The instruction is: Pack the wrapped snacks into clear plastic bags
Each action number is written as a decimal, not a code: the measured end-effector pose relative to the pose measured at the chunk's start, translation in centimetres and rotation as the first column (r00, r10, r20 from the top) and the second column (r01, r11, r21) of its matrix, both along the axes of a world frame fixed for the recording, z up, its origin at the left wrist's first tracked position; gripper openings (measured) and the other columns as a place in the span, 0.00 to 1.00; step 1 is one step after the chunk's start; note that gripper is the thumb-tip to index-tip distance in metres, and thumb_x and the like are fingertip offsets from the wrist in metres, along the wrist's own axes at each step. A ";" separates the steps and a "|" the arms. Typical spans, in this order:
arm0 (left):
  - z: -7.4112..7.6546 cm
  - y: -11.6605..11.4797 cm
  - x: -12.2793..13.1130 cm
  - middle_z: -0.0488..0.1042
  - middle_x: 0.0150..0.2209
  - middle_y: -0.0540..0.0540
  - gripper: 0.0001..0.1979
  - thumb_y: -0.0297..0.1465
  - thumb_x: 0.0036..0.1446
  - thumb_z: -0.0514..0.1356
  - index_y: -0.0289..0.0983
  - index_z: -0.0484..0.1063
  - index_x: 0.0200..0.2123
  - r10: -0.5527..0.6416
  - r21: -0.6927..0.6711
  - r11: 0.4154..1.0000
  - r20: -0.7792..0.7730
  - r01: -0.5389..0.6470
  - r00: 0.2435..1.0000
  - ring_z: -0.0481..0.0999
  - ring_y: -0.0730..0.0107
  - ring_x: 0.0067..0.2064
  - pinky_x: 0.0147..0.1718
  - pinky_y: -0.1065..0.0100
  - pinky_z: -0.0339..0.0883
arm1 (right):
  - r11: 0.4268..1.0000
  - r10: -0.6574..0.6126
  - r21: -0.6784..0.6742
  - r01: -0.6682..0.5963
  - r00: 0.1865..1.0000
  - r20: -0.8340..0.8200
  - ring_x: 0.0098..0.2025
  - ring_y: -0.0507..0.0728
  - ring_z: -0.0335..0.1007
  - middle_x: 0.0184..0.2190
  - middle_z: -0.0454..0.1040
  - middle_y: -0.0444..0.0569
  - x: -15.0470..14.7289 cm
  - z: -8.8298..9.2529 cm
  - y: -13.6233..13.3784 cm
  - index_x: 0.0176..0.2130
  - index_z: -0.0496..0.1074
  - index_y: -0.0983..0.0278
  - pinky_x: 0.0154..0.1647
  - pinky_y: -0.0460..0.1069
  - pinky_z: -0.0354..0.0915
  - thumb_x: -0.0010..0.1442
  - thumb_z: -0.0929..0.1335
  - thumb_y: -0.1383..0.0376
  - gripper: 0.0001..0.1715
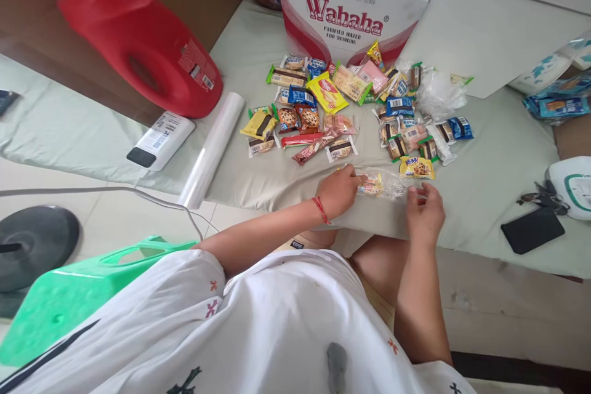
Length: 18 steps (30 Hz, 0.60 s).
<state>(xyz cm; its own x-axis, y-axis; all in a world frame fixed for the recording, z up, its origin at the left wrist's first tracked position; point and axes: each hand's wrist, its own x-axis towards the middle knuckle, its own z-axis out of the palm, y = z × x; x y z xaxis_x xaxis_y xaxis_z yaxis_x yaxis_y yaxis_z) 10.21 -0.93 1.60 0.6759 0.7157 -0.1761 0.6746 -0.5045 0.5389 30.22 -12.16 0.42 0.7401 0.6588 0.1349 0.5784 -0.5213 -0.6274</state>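
Note:
My left hand [340, 189], with a red string at the wrist, pinches one end of a clear plastic bag [385, 184] that holds a few small snack packets. My right hand [425, 208] grips the bag's other end with closed fingers. The bag lies on a pale green sheet [258, 172] near its front edge. Just beyond the bag spreads a pile of several wrapped snacks [341, 111]: biscuits, wafers and cookies in yellow, blue and red wrappers.
A Wahaha water carton [355, 6] stands behind the snacks. A red jug [138, 37], a white remote-like device [160, 140] and a clear film roll [213, 148] lie to the left. A black wallet [532, 231] and keys [538, 196] sit right. A green stool [78, 295] stands lower left.

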 end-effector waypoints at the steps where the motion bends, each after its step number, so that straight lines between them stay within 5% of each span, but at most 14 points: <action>1: 0.1 0.0 0.1 0.74 0.50 0.40 0.22 0.31 0.71 0.48 0.45 0.77 0.60 -0.010 0.017 1.000 -0.028 0.011 1.000 0.75 0.58 0.46 0.39 0.62 0.64 | 0.997 -0.013 -0.078 0.015 1.000 0.017 0.39 0.62 0.72 0.46 0.78 0.62 0.2 -0.3 0.2 0.54 0.76 0.68 0.47 0.59 0.68 0.61 0.65 0.42 0.37; 4: 0.3 0.0 0.2 0.74 0.50 0.40 0.22 0.35 0.73 0.49 0.47 0.76 0.61 -0.023 0.057 0.998 -0.068 0.027 0.997 0.75 0.58 0.44 0.36 0.62 0.61 | 0.982 0.030 -0.180 -0.054 0.990 -0.135 0.41 0.65 0.72 0.40 0.78 0.60 0.2 -1.0 1.4 0.50 0.77 0.67 0.47 0.59 0.67 0.55 0.68 0.39 0.39; 8: 0.4 0.1 0.2 0.74 0.49 0.42 0.21 0.38 0.74 0.48 0.48 0.75 0.61 -0.025 0.057 0.998 -0.084 0.030 0.996 0.76 0.58 0.44 0.34 0.63 0.59 | 0.986 0.137 -0.037 -0.162 0.918 -0.372 0.36 0.60 0.70 0.34 0.76 0.51 -0.6 -0.6 3.5 0.36 0.78 0.64 0.43 0.54 0.67 0.51 0.71 0.43 0.27; 13: 0.8 0.0 0.2 0.77 0.44 0.41 0.20 0.36 0.73 0.48 0.46 0.78 0.56 -0.027 0.033 0.999 -0.068 0.029 0.997 0.77 0.56 0.43 0.34 0.63 0.62 | 0.956 0.292 0.065 -0.287 0.952 -0.094 0.39 0.59 0.69 0.37 0.72 0.51 -3.7 0.2 5.5 0.33 0.76 0.62 0.45 0.54 0.68 0.59 0.69 0.53 0.15; 18: 0.6 1.0 -0.5 0.79 0.38 0.39 0.15 0.30 0.65 0.54 0.37 0.81 0.45 -0.004 -0.070 0.997 0.120 0.013 0.993 0.78 0.54 0.42 0.37 0.61 0.65 | 0.903 0.426 0.036 -0.429 0.903 0.059 0.42 0.62 0.70 0.42 0.71 0.58 -7.2 -0.6 5.4 0.44 0.75 0.63 0.47 0.57 0.70 0.70 0.61 0.60 0.15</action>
<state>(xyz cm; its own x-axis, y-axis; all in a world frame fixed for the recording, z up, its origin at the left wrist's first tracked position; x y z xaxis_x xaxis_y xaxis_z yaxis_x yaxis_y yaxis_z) 9.74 0.04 2.19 0.7010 0.6986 -0.1435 0.5993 -0.4680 0.6495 22.99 -6.73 -0.22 0.3805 0.9024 0.2021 0.7692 -0.1875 -0.6109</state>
